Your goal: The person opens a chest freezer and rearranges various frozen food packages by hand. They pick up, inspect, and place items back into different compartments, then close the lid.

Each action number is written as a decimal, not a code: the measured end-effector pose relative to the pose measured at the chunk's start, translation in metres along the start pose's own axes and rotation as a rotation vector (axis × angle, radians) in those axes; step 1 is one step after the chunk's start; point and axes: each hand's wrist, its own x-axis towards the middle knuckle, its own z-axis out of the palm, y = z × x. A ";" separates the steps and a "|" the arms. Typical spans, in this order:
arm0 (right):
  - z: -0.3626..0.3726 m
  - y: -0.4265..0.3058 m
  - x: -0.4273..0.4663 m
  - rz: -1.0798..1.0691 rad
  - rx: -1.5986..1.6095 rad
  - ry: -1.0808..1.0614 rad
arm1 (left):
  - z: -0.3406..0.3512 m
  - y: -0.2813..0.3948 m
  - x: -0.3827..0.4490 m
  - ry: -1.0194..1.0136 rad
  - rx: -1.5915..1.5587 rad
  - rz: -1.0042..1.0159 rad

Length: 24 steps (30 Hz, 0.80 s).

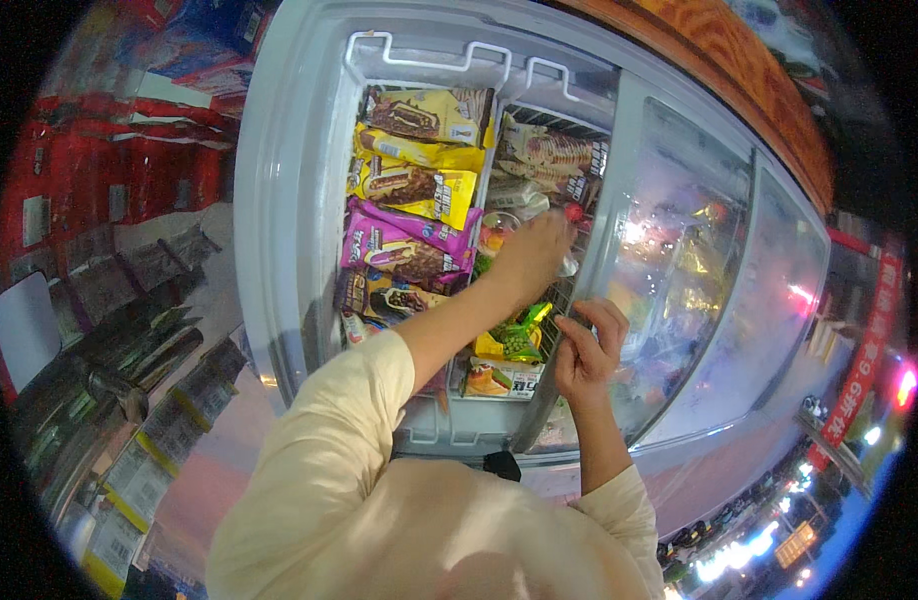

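My left hand (540, 251) reaches into the right basket of a chest freezer, over packaged ice creams. Its fingers are blurred and partly hidden, beside a small red item (573, 212) and a whitish wrapper (569, 264); whether it holds anything cannot be told. A clear round cup (498, 231) with a colourful top lies by its wrist. My right hand (594, 349) has its fingers curled on the frame of the sliding glass lid (540, 405). Below my left hand lie a green and yellow packet (519, 339) and a white packet with a cake picture (496, 377).
The left wire basket (483, 191) holds several yellow (421, 187) and purple ice cream packets (406, 244). Frosted glass (676, 247) covers the freezer's right part. A wooden edge (759, 82) runs behind it. Shelves with red packages (113, 187) stand at the left.
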 end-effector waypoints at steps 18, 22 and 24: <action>0.002 0.007 0.000 -0.060 0.062 0.048 | 0.015 0.038 -0.146 0.040 0.381 0.239; -0.002 -0.001 -0.004 -0.049 0.077 0.030 | 0.047 0.012 -0.107 0.119 0.327 0.055; -0.008 -0.004 -0.011 -0.029 0.096 0.023 | 0.030 0.012 -0.083 0.133 0.309 -0.032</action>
